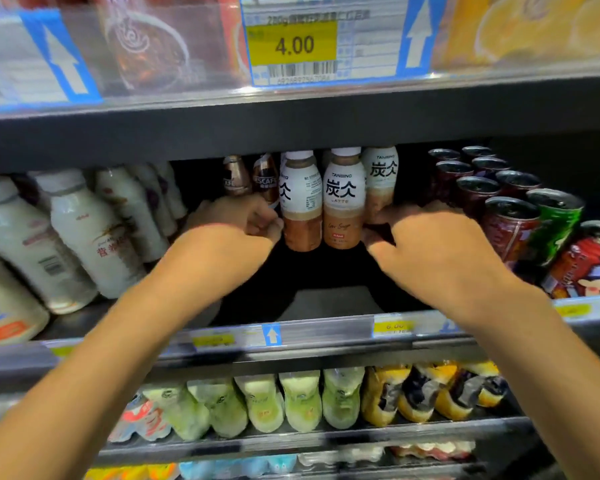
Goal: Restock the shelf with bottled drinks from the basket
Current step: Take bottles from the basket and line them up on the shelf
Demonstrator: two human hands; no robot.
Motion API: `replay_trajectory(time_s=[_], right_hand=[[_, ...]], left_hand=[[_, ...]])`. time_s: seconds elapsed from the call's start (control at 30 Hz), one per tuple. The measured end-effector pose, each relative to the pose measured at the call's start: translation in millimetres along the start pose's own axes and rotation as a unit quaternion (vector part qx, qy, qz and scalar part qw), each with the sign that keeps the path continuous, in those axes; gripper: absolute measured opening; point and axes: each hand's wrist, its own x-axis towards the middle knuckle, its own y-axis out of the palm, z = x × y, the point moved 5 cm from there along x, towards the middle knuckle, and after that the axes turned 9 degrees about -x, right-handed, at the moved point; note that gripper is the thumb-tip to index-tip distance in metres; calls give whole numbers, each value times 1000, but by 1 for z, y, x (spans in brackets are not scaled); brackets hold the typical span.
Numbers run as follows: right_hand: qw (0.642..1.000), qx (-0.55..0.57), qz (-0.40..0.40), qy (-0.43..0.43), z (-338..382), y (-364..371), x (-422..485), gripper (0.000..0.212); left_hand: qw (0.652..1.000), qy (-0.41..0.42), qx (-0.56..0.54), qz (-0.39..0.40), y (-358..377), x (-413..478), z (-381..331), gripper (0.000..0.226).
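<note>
Three white-capped latte bottles stand in a row deep on the middle shelf (326, 303). My left hand (243, 226) reaches in, and its curled fingers and thumb pinch the left latte bottle (300, 202) at its side. The middle latte bottle (343, 202) stands free between my hands. My right hand (426, 244) curls its fingers round the lower part of the right latte bottle (381, 178), hiding that bottle's base. The basket is out of view.
Two brown coffee bottles (250, 176) stand behind my left hand. White milk-drink bottles (87, 233) fill the shelf's left side, dark cans (492, 192) its right side. The shelf above (291, 129) hangs low over the bottles. Green and yellow bottles (302, 400) line the shelf below.
</note>
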Motion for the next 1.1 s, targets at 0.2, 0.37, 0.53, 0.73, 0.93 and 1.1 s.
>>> replay_trajectory(time_s=[0.2, 0.37, 0.53, 0.73, 0.93, 1.1], right_hand=[[996, -61, -68, 18, -29, -15, -85, 20], [975, -116, 35, 185, -105, -20, -157, 18], [908, -175, 123, 361, -176, -16, -259, 17], [833, -155, 177, 501, -231, 8, -365, 9], [764, -83, 242, 592, -306, 75, -447, 25], [742, 4, 277, 610, -420, 152, -479, 30]], left_hand=[[975, 212, -51, -39, 50, -87, -107, 25], [927, 373, -25, 42, 128, -118, -186, 23], [861, 479, -20, 169, 216, -163, -251, 13], [747, 557, 52, 360, 319, -258, -305, 22], [676, 558, 122, 466, 432, -322, -333, 20], [673, 488, 175, 527, 571, -352, -363, 24]])
